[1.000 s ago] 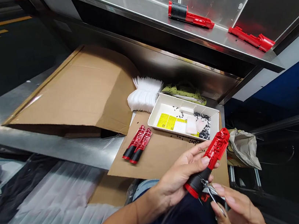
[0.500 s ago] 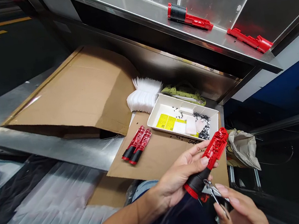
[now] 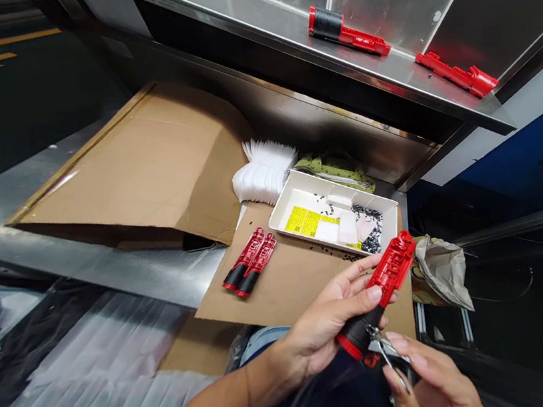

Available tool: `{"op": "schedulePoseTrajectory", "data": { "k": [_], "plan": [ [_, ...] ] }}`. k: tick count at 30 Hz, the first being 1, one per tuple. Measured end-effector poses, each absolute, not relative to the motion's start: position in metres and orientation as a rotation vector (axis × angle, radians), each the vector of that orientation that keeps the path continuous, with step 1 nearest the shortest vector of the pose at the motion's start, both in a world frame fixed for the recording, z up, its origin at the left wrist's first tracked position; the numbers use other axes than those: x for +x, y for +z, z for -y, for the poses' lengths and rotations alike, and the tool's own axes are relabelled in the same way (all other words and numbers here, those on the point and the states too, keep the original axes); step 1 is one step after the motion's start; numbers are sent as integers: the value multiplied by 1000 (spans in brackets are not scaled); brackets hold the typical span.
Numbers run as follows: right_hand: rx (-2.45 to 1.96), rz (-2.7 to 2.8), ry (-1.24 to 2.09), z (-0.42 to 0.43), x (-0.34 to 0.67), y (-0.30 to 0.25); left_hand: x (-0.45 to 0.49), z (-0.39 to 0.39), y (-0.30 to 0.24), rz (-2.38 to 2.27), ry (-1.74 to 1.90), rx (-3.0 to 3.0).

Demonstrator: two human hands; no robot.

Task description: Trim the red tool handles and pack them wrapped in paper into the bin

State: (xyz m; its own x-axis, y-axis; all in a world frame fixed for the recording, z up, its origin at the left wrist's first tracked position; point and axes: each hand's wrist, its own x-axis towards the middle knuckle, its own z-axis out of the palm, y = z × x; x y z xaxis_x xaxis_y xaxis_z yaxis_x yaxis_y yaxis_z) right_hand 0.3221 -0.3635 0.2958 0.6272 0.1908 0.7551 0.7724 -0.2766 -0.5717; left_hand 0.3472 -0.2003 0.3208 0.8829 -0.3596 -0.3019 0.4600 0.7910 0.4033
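Note:
My left hand point(image 3: 325, 314) is wrapped round a red-and-black plastic housing point(image 3: 389, 271), thumb on top. The housing is tilted, its open moulded red end pointing up and its black sleeve and red rim pointing down toward me. My right hand point(image 3: 434, 376) pinches the thin handles of small silver nippers point(image 3: 389, 352). Their tip is at the side of the black sleeve; whether the jaws grip anything there cannot be made out. A small red-orange piece point(image 3: 371, 359) shows beneath the sleeve. Two similar housings point(image 3: 249, 262) lie side by side on a cardboard sheet point(image 3: 284, 292).
Beyond the hands, a white tray point(image 3: 284, 220) holds small black parts and yellow labels. White foam sheets point(image 3: 265, 174) are stacked beside a large carton point(image 3: 144, 161). Two housings point(image 3: 348, 31) rest on the metal shelf point(image 3: 272, 31). A paper bag point(image 3: 442, 267) stands at right.
The nippers and my right hand have shifted slightly left along with the sleeve end of the housing. My left hand keeps its hold.

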Motion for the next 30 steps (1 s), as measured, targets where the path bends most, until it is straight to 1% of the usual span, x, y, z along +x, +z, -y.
{"op": "schedulePoseTrajectory", "data": {
  "k": [4, 10, 21, 30],
  "plan": [
    [-1787, 780, -691, 362, 321, 293, 347, 200, 321, -203, -438, 477],
    [-1678, 687, -858, 365, 320, 289, 348, 200, 325, -214, -449, 443],
    [-1696, 632, -803, 342, 323, 309, 348, 198, 326, -237, -445, 426],
    [-1791, 694, -756, 350, 321, 299, 347, 197, 322, -219, -476, 431]
  ]
}}
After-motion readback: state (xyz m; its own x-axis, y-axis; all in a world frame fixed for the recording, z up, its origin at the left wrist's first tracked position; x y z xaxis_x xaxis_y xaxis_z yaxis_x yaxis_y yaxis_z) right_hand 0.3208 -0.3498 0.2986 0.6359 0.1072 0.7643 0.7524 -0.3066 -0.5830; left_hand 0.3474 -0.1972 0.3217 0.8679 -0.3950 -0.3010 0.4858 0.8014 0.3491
